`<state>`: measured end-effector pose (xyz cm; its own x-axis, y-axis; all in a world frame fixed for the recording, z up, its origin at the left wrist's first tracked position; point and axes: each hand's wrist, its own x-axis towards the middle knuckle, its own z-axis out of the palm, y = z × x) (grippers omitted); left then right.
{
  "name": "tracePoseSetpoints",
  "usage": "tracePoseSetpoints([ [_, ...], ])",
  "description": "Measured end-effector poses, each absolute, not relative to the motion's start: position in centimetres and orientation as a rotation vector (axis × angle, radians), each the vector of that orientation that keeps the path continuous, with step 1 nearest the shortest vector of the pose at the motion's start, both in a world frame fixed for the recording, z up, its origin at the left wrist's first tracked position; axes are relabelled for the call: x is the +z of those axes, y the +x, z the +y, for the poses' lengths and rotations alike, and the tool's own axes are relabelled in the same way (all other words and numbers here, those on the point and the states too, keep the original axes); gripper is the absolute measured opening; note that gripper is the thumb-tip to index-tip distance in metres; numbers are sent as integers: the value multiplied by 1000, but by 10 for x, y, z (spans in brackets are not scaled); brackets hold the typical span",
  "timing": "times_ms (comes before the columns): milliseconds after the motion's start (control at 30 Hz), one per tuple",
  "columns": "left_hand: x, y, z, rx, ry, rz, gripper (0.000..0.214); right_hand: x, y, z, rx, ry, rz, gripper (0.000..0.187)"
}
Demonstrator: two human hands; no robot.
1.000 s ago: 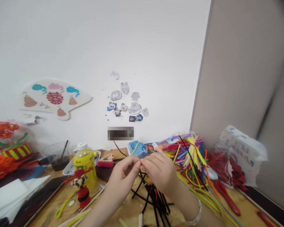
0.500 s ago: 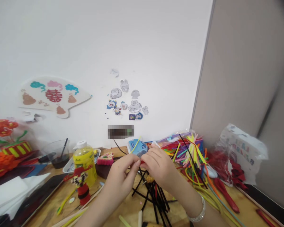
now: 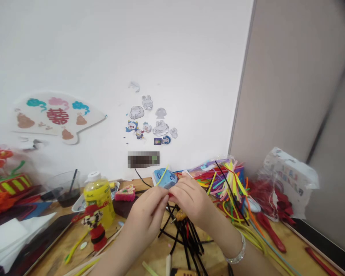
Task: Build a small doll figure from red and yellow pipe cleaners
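My left hand (image 3: 149,209) and my right hand (image 3: 191,199) meet at the fingertips above the middle of the table. Both are closed in a pinch around a small red piece (image 3: 170,195), mostly hidden by the fingers, so its kind cannot be made out. A thin yellow strip (image 3: 162,175) sticks up just behind my left fingers; whether it is held I cannot tell. Below the hands lies a loose pile of black fuzzy stems (image 3: 189,239). A blue tissue pack (image 3: 167,178) stands right behind the fingers.
A yellow drink bottle (image 3: 99,195) and a red fuzzy figure (image 3: 96,234) stand at left, near a cup of dark liquid (image 3: 67,193). Bundled coloured pipe cleaners (image 3: 230,178) lie at right, beside a torn white bag (image 3: 293,176) and red balloons (image 3: 271,232).
The camera view has shifted slightly, so the scene sits a little further left. Both hands stay pinched together at nearly the same place.
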<state>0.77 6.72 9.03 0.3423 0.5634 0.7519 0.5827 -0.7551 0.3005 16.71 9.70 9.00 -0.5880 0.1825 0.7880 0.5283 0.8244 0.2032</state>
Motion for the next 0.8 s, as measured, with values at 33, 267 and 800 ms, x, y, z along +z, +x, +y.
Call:
tracePoseSetpoints([
  [33, 90, 8, 67, -1418, -2547, -1083, 14, 91, 168, 97, -546, -513, -2188, 17],
  [267, 92, 10, 63, -1391, -2529, -1070, 14, 93, 168, 94, -528, -500, -2209, 20],
  [800, 98, 14, 59, -1538, -2583, -1355, 18, 93, 170, 95, -512, -442, -2206, 20],
])
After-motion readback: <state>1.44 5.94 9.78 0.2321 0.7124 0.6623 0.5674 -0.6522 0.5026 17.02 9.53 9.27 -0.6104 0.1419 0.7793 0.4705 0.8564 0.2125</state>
